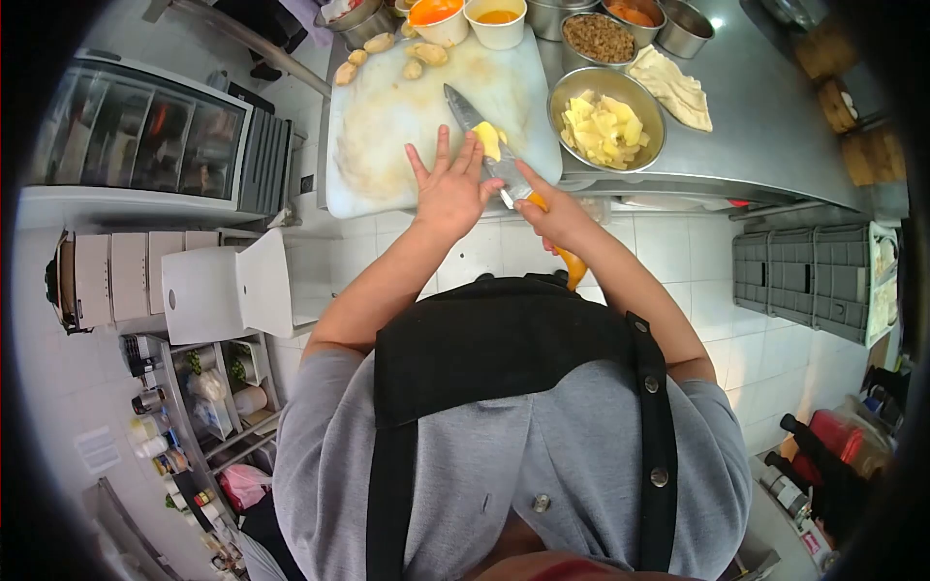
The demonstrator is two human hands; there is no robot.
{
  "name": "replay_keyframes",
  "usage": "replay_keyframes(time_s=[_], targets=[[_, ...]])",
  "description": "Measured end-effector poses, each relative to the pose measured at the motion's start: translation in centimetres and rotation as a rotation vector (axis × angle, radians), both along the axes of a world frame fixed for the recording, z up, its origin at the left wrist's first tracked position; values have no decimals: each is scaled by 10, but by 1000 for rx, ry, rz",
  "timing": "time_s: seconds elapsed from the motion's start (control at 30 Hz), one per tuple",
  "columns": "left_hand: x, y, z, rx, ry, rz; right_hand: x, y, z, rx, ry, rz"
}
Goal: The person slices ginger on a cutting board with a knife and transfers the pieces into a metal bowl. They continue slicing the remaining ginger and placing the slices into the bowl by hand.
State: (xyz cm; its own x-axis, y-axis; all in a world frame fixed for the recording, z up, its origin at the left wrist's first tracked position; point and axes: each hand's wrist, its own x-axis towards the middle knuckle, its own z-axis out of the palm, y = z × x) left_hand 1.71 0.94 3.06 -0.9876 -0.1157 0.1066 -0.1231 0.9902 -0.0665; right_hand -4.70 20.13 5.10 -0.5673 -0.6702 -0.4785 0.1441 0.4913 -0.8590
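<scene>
Ginger piece (pixel 488 138) on white cutting board (pixel 387 145), under knife (pixel 482 145) blade. Left hand (pixel 448 190) flat, fingers spread, pressing just beside blade. Right hand (pixel 560 218) closed around orange handle. Risk: blade slipping off the piece toward spread fingertips. Steel bowl (pixel 606 118) of cut pieces at right.

Knife (pixel 481 140) handle mostly hidden in right hand (pixel 552 213). Top-edge bowls (pixel 496 19) cut off. Shelf jars (pixel 155 426) too small to identify.
</scene>
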Motion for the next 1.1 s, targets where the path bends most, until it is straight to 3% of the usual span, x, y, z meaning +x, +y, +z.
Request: replay_keyframes(time_s=[0.07, 0.17, 0.27, 0.37, 0.57, 0.67, 0.77, 0.87, 0.97, 1.1], targets=[[2, -7, 0, -29, 37, 65, 2, -7, 1, 42, 52, 11], [3, -18, 11, -39, 162, 88, 8, -12, -14, 60, 499, 64], [0, -24, 17, 240, 304, 27, 25, -17, -15, 126, 941, 96], [-6, -30, 25, 188, 275, -60, 37, -20, 6, 314, 1017, 235], [-5, -53, 33, 241, 290, -185, 42, -19, 20, 307, 979, 359], [-3, -73, 30, 216, 432, -116, 40, -16, 24, 331, 953, 396], [-8, -96, 22, 689, 305, 139, 30, -10, 5, 247, 883, 256], [-19, -98, 32, 776, 114, 214, 18, 4, 6, 136, 692, 62], [-37, -100, 19, 384, 179, -15, 11, 17, 15, 109, 657, -74], [-60, -61, 18, 173, 344, -152, 7, 30, 38, 21, 435, -211]])
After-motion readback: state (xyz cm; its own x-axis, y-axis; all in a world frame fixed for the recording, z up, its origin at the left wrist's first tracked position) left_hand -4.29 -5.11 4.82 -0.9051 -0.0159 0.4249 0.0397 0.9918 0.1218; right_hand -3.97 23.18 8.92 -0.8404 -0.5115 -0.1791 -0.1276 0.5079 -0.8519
